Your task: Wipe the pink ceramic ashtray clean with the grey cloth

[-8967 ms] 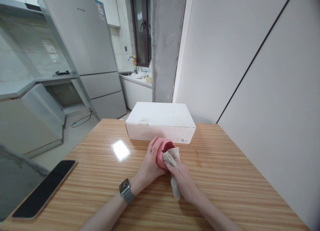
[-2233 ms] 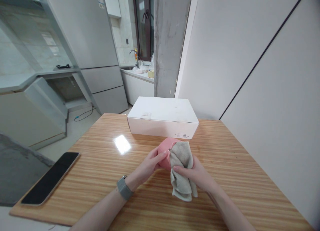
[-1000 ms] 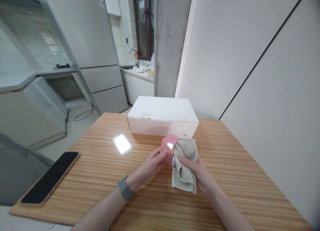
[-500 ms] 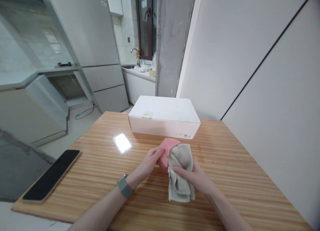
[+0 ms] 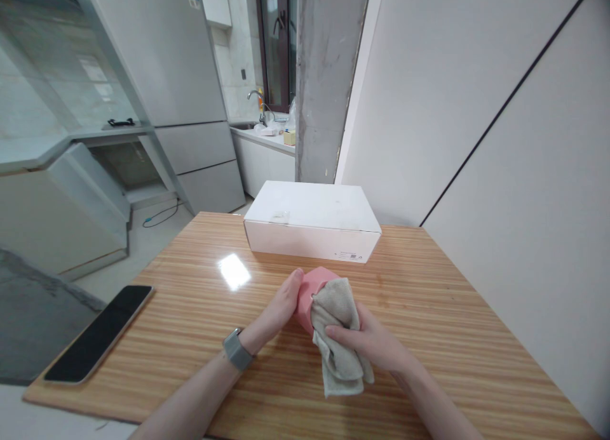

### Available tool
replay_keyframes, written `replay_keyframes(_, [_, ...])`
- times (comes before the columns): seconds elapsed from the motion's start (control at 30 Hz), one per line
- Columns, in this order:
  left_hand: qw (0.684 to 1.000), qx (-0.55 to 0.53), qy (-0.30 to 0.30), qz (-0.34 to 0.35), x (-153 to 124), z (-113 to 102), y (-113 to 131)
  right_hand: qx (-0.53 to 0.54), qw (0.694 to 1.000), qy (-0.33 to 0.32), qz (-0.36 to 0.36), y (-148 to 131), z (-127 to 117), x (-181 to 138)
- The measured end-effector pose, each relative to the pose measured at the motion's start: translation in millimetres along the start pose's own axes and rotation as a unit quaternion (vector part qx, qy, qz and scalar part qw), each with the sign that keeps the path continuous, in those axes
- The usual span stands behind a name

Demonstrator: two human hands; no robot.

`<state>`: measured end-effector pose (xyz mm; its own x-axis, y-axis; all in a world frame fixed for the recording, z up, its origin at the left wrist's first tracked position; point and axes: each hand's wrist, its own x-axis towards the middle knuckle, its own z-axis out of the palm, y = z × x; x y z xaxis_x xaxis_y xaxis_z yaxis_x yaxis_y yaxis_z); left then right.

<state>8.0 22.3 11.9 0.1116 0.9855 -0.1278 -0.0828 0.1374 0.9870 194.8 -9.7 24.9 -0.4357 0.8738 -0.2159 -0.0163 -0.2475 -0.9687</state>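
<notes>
I see left hand (image 5: pixel 284 302) gripping cup (image 5: pixel 314 280) at its 9 o'clock side | right hand (image 5: pixel 365 338) pinching cloth (image 5: pixel 336 341) against cup's 4 o'clock side | cup over counter (image 5: pixel 438 338), contact unclear | box (image 5: pixel 309 214) at cup's 12 o'clock

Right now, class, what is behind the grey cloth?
Part of a pink container, held in the left hand. The cloth hides its inside and most fingers of the right hand.
</notes>
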Motion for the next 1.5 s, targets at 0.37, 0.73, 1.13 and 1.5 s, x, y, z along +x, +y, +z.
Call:
replay_keyframes(0.37, [0.944, -0.236, -0.233, -0.005, -0.6, 9.4, -6.3, 0.270, 0.953, 0.138, 0.007, -19.5, 10.1, -2.3])
replay_keyframes(0.73, [0.950, -0.235, -0.202, 0.036, -6.8, 17.4, -3.5, 0.253, 0.960, 0.122, 0.000, -9.8, 9.6, 1.0])
replay_keyframes(1.13, [0.993, -0.052, -0.109, -0.013, -3.6, -5.3, 2.0, -0.058, 0.998, -0.033, -0.024, 2.6, -7.1, 1.0])
replay_keyframes(1.5, [0.981, -0.140, -0.100, -0.089, 1.5, -3.3, -1.0, 0.027, 0.999, 0.017, -0.013, -0.4, 1.1, 2.4])
